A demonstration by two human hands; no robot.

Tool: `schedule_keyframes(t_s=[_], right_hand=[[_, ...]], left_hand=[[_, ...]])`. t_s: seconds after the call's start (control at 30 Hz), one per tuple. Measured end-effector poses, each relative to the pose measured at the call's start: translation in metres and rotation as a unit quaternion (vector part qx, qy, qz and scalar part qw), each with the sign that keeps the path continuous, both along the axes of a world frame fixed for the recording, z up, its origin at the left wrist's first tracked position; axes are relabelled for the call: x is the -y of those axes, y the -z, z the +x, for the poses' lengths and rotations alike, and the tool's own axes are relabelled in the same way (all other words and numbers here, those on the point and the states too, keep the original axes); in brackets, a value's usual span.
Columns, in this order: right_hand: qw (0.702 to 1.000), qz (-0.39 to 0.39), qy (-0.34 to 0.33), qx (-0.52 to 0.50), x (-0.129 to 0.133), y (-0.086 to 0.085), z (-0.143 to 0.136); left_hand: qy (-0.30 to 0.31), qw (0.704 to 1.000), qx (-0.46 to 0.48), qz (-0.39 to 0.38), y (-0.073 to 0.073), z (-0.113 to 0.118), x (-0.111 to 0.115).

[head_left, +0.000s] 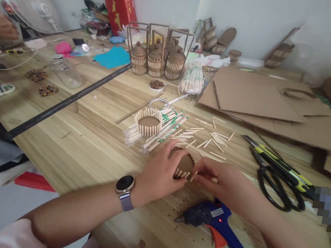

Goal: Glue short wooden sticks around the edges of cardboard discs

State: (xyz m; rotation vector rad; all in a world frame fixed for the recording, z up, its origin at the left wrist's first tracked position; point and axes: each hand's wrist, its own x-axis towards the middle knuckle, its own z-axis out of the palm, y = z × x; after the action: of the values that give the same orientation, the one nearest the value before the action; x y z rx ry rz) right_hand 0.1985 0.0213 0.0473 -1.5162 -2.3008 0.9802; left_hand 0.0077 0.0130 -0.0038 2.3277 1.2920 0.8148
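White bowl (156, 89) holds brown beads (156, 84).
Left hand (160, 175) curls around brown disc (184, 164); right hand (222, 178) pinches one short stick (194, 176).

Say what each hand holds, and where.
Left hand: the round brown base, by its edge. Right hand: a short stick, pinched; exact spot unclear.

A craft workshop: glue gun (221, 222), scissors (260, 162), cardboard (255, 94) and loose sticks (219, 138) lie on a wooden table (86, 145)
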Motion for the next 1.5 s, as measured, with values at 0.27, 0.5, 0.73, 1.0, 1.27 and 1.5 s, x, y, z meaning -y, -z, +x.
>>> schedule_keyframes(t_s=[0.27,0.5,0.73,1.0,1.27,1.5], right_hand=[[1.000,0.007,-0.009,-0.011,0.001,0.002,-0.005],[0.999,0.023,-0.013,-0.019,0.002,0.008,-0.003],[0.999,0.042,-0.013,-0.027,0.001,0.016,-0.002],[0.998,0.054,-0.010,-0.026,0.000,0.019,-0.003],[0.997,0.067,-0.013,-0.032,0.002,0.021,-0.003],[0.997,0.075,-0.018,-0.027,0.002,0.019,-0.003]], left_hand=[[0.006,1.000,0.001,-0.005,0.000,-0.001,-0.001],[0.004,1.000,0.009,0.006,0.002,0.000,-0.001],[0.006,1.000,0.008,0.008,0.002,0.000,-0.001],[0.011,1.000,0.009,0.004,0.001,0.000,-0.002],[0.005,1.000,0.008,0.002,0.001,0.000,-0.002],[0.004,1.000,0.002,0.003,0.001,0.000,-0.002]])
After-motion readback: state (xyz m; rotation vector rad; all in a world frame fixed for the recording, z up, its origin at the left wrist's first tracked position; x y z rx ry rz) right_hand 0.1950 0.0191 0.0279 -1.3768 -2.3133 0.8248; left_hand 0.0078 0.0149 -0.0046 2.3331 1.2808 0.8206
